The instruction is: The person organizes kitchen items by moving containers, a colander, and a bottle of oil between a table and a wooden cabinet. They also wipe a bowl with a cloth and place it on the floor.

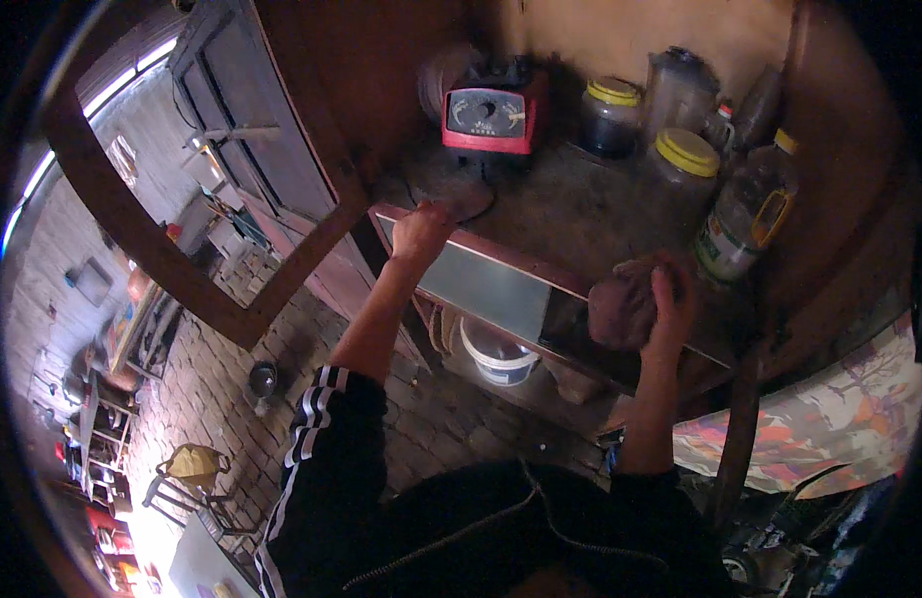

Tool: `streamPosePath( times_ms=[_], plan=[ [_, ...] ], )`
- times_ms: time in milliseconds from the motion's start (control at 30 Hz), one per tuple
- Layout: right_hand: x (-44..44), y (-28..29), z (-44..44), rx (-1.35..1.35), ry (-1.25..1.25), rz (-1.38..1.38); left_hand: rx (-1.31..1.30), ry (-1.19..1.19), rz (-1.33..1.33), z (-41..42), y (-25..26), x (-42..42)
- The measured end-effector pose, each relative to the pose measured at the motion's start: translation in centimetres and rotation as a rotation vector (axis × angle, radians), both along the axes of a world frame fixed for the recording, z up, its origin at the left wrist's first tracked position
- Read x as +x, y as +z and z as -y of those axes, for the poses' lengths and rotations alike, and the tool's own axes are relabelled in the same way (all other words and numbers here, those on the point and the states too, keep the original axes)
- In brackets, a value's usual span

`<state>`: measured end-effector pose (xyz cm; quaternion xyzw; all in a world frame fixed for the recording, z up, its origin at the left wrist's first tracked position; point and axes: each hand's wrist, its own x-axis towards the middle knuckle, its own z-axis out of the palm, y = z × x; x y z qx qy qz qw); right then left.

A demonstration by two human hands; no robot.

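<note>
My right hand [668,299] grips a bunched dark reddish-brown cloth [621,310] at the front edge of a wooden cabinet shelf [565,217]. My left hand [423,230] rests at the shelf's left front edge, above a sliding glass panel [487,288]; its fingers are curled, and whether they hold anything cannot be told. Behind the left hand stands a red appliance base with a dial [487,119], with a dark cord lying in front of it. Right of it are a jar with a yellow lid and dark contents [610,119] and a second yellow-lidded jar [683,164].
A large plastic oil bottle [748,213] stands at the shelf's right, near a dark-lidded clear container [677,90]. An open door frame [207,314] juts out at left. Below the shelf is a white bucket [498,359]. A patterned cloth [819,418] hangs at right.
</note>
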<state>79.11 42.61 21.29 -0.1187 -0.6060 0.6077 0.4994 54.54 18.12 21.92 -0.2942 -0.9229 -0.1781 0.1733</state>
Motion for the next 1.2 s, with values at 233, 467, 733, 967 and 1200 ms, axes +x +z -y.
streamPosePath(
  times_ms=[233,467,733,967,1200],
  plan=[
    [0.7,-0.1,1.0,-0.013,0.001,0.091,0.145,-0.140,-0.304,-0.1,4.4,-4.2],
    [1.3,-0.9,0.4,-0.121,0.094,0.067,0.372,-0.163,-0.278,-3.2,7.6,-4.8],
    [0.3,-3.1,1.3,-0.046,-0.065,0.185,0.595,-0.240,-0.361,-6.9,7.9,-8.1],
    [0.1,-1.2,5.8,-0.058,-0.061,0.171,1.399,-0.544,0.309,-4.6,5.4,-13.9],
    [-1.2,-2.8,9.2,-0.100,-0.160,0.158,1.844,-0.654,0.690,-1.7,2.7,-15.9]
  ],
)
